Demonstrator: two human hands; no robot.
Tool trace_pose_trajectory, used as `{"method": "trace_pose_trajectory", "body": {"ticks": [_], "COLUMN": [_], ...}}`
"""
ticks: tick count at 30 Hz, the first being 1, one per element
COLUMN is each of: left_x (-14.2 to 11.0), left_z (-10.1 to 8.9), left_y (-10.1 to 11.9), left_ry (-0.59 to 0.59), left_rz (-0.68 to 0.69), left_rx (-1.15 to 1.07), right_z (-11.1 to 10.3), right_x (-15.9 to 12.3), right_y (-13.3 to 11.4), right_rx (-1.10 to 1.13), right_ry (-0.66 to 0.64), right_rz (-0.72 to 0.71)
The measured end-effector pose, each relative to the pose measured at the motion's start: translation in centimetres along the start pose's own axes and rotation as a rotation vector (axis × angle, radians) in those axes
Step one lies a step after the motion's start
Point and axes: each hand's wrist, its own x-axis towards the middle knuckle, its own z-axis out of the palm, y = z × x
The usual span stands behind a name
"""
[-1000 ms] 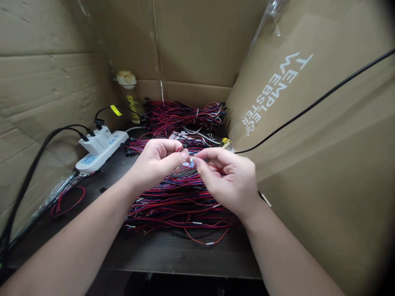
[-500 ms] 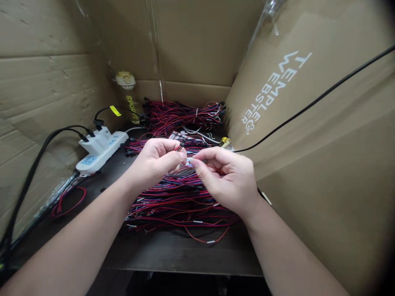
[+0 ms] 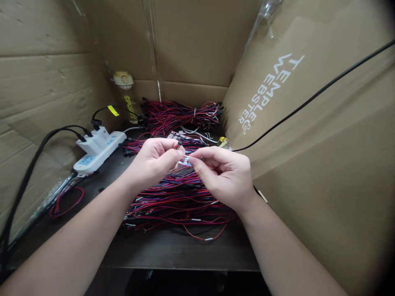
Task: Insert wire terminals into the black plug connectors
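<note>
The wire (image 3: 187, 156) is in the air above the middle of the surface (image 3: 182, 257), its thin pale end showing between the hands. The left hand (image 3: 156, 160) pinches it with thumb and forefinger closed; a black connector (image 3: 180, 141) stands up by those fingertips. The right hand (image 3: 226, 172) has thumb and forefinger closed on the other side, the remaining fingers curled. Just what lies under the pads is too small to tell.

The main risk is a slip: so little shows between the fingertips that a slightly loose pinch could lose it, and a hard pull could bend or strain it. If dropped, it would likely be hard to pick out of the pile (image 3: 173, 207) below, whose wires look much alike. The hands could also snag strands there, since they hang close above it.

A red loop (image 3: 220, 233) bows out toward the front edge, where a forearm might catch it. The bundle (image 3: 182, 117) by the back edge and the power strip (image 3: 83, 165) toward the left edge are well apart from the hands, so less at risk.
</note>
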Motion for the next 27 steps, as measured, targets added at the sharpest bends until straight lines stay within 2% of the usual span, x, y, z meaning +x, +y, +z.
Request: {"method": "trace_pose_trajectory", "body": {"ticks": [8, 18, 27], "left_x": [0.1, 0.0, -0.2], "left_z": [-0.2, -0.2, -0.1], "left_y": [-0.3, -0.1, -0.1], "left_ry": [-0.032, -0.001, 0.019], "left_rz": [0.026, 0.025, 0.027], "left_rx": [0.044, 0.114, 0.198], "right_z": [-0.4, -0.8, -1.2], "right_x": [0.0, 0.2, 0.1], "right_y": [0.2, -0.5, 0.1], "right_rx": [-0.083, -0.210, -0.288], "right_ry": [-0.004, -0.016, -0.025], "right_rz": [-0.065, -0.201, -0.332]}}
